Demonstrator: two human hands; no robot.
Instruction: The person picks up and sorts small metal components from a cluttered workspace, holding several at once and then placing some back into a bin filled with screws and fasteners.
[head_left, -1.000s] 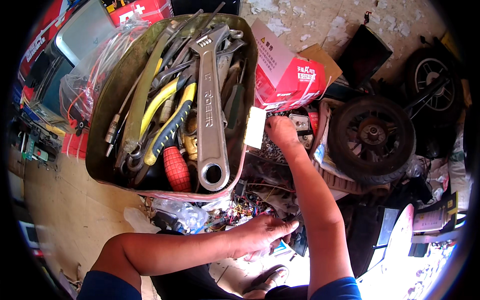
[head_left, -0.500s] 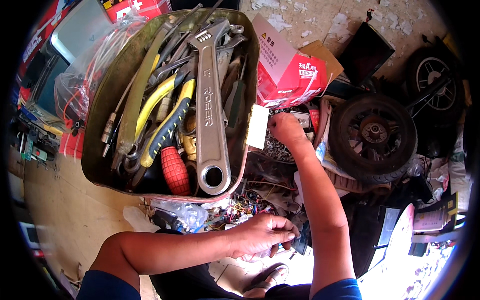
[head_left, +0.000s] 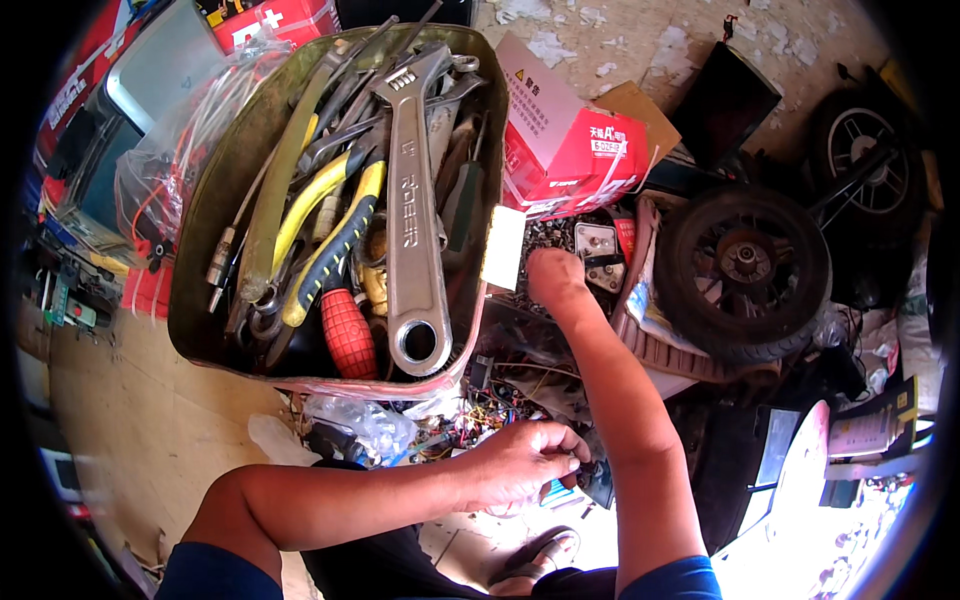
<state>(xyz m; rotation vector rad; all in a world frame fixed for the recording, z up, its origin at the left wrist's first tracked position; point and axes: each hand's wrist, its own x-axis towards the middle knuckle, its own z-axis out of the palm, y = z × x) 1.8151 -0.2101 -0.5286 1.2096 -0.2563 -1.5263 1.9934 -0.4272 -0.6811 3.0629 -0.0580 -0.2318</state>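
Observation:
My right hand (head_left: 556,277) reaches down into a pile of small metal hardware (head_left: 548,236), which looks like screws and nuts. Its fingertips are hidden below the hand. Beside it, a metal plate with holes (head_left: 598,250) lies among the hardware. Low in the middle, my left hand (head_left: 525,465) is closed, thumb against curled fingers; whatever it may hold is too small and dark to make out. Left of my right hand stands an open bin (head_left: 182,330) of tools, with a large adjustable wrench (head_left: 412,220), yellow-and-black pliers (head_left: 340,235) and a red-handled tool (head_left: 348,335).
A red carton (head_left: 570,160) stands behind the hardware. At the right lie a wheel with a tyre (head_left: 745,262) and a second wheel (head_left: 870,165). Tangled wires (head_left: 490,410) and a clear plastic bag (head_left: 370,428) lie between the bin and my left hand.
My right hand has moved slightly left and nearer to me over the hardware, uncovering more of the metal plate. My left hand has shifted slightly upward, still closed.

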